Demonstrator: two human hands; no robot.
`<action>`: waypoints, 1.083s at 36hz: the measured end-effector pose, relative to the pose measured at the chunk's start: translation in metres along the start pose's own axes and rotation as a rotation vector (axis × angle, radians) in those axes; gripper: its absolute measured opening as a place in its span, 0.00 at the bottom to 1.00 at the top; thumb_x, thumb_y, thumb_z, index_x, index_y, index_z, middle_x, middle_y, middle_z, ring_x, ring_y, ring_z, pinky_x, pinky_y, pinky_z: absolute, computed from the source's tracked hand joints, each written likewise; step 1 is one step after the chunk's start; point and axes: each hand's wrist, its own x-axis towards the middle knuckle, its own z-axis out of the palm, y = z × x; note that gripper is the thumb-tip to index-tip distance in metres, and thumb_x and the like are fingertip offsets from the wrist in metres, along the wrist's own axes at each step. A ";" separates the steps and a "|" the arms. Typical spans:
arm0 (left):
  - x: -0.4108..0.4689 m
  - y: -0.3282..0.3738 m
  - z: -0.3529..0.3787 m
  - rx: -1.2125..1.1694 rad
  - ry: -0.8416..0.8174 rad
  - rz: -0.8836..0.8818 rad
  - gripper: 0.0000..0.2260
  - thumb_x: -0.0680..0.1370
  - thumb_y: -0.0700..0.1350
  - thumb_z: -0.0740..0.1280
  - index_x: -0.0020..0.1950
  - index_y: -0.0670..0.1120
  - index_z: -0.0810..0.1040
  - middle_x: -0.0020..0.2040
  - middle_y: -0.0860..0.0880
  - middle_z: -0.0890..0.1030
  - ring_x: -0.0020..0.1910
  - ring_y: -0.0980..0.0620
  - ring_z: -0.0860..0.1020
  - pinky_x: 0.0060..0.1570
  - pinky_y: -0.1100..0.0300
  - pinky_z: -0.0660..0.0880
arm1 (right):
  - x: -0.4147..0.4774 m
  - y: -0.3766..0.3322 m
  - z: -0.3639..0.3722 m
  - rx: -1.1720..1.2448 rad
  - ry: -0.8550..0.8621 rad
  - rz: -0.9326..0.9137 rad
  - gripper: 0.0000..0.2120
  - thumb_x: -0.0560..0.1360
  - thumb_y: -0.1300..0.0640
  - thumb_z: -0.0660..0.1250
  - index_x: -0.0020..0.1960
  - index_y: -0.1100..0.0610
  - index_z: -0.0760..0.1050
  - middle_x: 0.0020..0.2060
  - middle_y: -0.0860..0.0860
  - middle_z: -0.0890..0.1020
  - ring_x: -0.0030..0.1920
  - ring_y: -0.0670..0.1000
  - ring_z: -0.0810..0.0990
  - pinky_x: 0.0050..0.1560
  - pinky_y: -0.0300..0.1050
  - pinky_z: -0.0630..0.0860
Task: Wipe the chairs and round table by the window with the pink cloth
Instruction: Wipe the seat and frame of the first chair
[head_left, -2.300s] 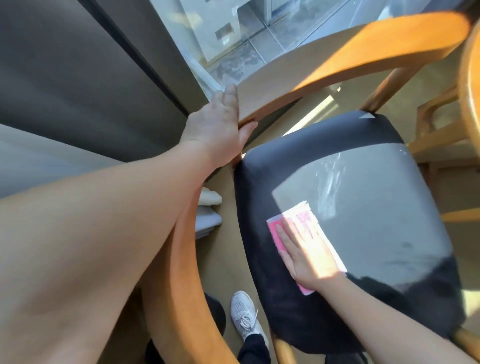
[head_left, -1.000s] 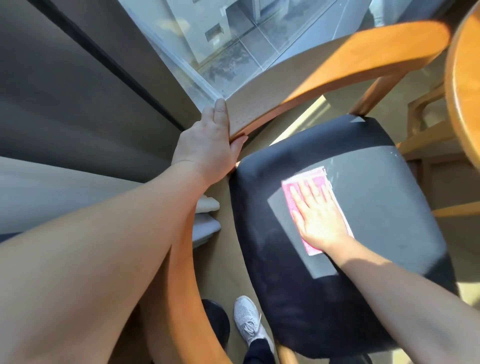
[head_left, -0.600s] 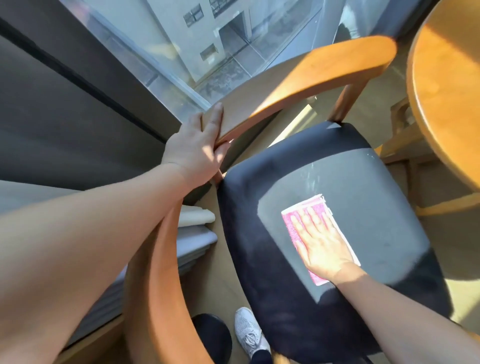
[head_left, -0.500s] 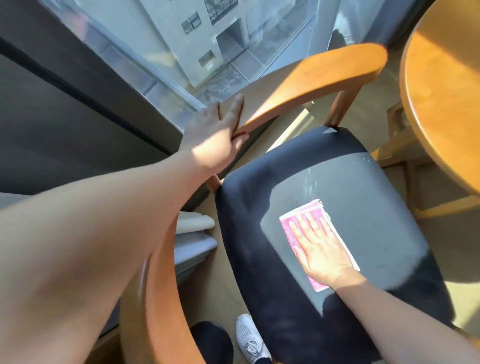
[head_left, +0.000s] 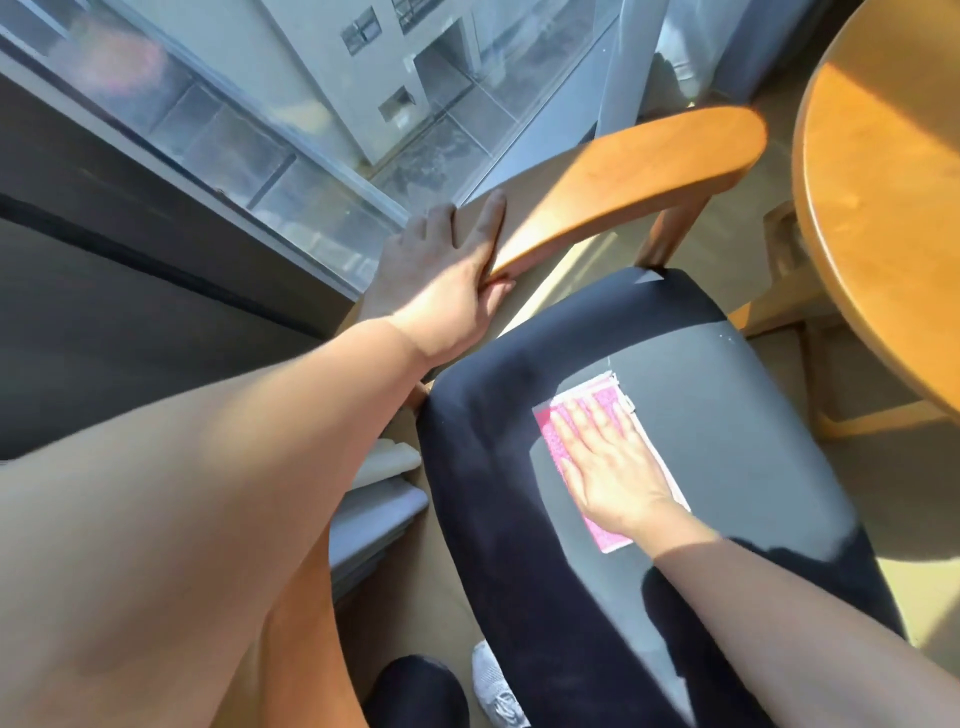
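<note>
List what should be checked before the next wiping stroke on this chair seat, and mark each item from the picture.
1. Pink cloth lies flat on the dark seat: ok.
2. Right hand is spread palm-down on the cloth, fingers pointing toward the window: ok.
3. Left hand grips the wooden backrest to steady the chair: ok.
4. Seat ahead of the cloth holds nothing that would block a stroke: ok.
5. Near edge of the seat already wiped: cannot tell, it lies in shadow.
6. Round table has been wiped: cannot tell, only part of its top shows.
</note>
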 end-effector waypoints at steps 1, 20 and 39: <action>-0.002 0.001 0.001 0.004 0.015 0.010 0.33 0.78 0.61 0.56 0.78 0.52 0.47 0.69 0.36 0.64 0.63 0.37 0.66 0.61 0.47 0.65 | 0.012 -0.001 0.001 -0.005 -0.036 0.009 0.26 0.79 0.49 0.51 0.72 0.58 0.70 0.72 0.55 0.71 0.74 0.58 0.65 0.74 0.57 0.51; 0.001 -0.002 0.007 0.001 0.011 0.027 0.33 0.78 0.61 0.56 0.78 0.51 0.47 0.67 0.37 0.65 0.61 0.38 0.68 0.60 0.47 0.66 | 0.121 0.012 -0.032 -0.083 -0.035 0.074 0.29 0.80 0.46 0.45 0.77 0.56 0.60 0.75 0.58 0.64 0.77 0.60 0.58 0.77 0.61 0.45; -0.002 0.004 0.001 -0.002 -0.003 -0.010 0.33 0.78 0.61 0.57 0.78 0.54 0.45 0.69 0.38 0.64 0.63 0.37 0.67 0.62 0.48 0.66 | -0.075 0.059 0.006 0.013 -0.025 0.202 0.28 0.77 0.50 0.51 0.72 0.63 0.68 0.69 0.61 0.73 0.72 0.62 0.69 0.75 0.60 0.52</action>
